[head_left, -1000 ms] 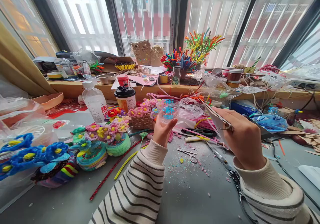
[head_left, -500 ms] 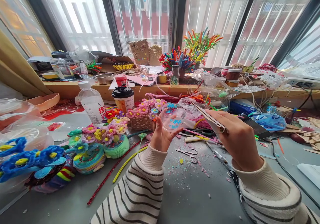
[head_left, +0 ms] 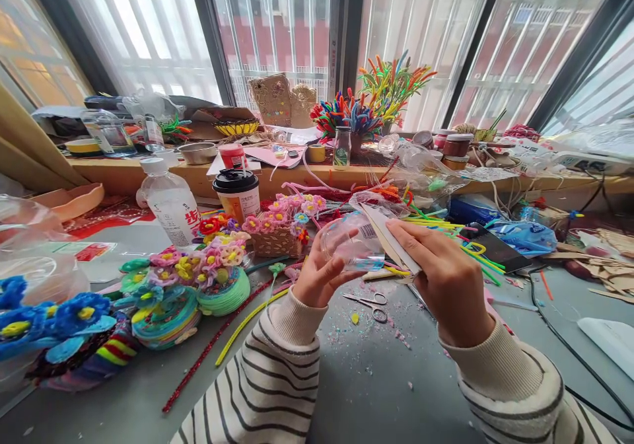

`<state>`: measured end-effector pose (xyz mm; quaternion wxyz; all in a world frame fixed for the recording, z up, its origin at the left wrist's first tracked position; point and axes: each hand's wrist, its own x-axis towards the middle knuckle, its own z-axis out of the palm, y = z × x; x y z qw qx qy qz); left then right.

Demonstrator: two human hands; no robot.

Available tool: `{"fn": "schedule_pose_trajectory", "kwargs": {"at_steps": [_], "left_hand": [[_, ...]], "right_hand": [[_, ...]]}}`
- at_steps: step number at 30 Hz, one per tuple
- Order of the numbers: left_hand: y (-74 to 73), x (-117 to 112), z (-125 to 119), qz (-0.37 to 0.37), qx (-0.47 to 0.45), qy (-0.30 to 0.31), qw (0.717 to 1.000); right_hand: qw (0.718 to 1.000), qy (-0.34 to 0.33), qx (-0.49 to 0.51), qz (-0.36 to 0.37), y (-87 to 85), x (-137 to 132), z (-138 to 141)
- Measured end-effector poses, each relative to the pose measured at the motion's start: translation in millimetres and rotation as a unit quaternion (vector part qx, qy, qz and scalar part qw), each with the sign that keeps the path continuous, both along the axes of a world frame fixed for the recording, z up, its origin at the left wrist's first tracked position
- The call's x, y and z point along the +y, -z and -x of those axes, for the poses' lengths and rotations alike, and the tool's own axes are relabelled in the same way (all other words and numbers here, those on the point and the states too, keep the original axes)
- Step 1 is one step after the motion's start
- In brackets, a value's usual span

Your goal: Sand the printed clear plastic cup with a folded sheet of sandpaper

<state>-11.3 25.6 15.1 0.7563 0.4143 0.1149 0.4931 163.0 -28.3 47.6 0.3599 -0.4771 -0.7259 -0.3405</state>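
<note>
My left hand [head_left: 314, 275] is closed around a clear plastic cup [head_left: 341, 246], which lies on its side with a barcode and blue print showing. Its open end and base are hard to tell apart. My right hand [head_left: 446, 279] pinches a flat, whitish folded piece of card [head_left: 389, 236], tilted, with its edge beside the cup. Whether card and cup touch I cannot tell. Below them, small scissors [head_left: 369, 304] lie on the grey table [head_left: 356, 384] among glitter and scraps.
Left stand pots with fluffy flowers: a green one [head_left: 225, 292], a striped one [head_left: 163, 318] and a blue-flowered one [head_left: 89, 358]. Behind are a water bottle [head_left: 171, 203], a lidded paper cup [head_left: 238, 199] and a flower basket [head_left: 275, 239]. Pipe cleaners [head_left: 480, 249] and a black cable [head_left: 559, 328] lie right.
My right hand has moved left with the card, bringing it close against the cup. The cup has turned, and my left fingers have curled further around it.
</note>
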Motion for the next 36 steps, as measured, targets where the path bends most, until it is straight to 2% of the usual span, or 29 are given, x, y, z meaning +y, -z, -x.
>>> {"fn": "schedule_pose_trajectory", "kwargs": {"at_steps": [5,9,14,21,25,31,36], "left_hand": [[-3.9,-1,2,0.022,0.004,0.05,0.999],[-6.1,-1,-1,0.055,-0.026,-0.008,0.998],[-10.3,-8,-3,0.007,-0.05,-0.08,0.996],[-9.3,-12,-2,-0.037,-0.041,-0.073,0.996],[-7.3,-10,-3,-0.03,-0.031,-0.057,0.997],[-5.5,-7,-8,0.001,0.012,-0.141,0.99],[-5.2,-6,-8,-0.003,0.032,-0.173,0.984]], "right_hand": [[1.0,0.012,-0.012,-0.009,-0.2,0,4],[0.999,-0.002,-0.031,-0.022,2.4,0,8],[0.998,-0.04,-0.019,-0.052,11.1,1,7],[0.991,-0.087,-0.014,-0.105,17.0,5,1],[0.989,-0.091,-0.018,-0.111,19.0,5,3],[0.989,-0.098,-0.024,-0.112,23.1,4,5],[0.988,-0.105,-0.035,-0.111,23.3,2,7]]}}
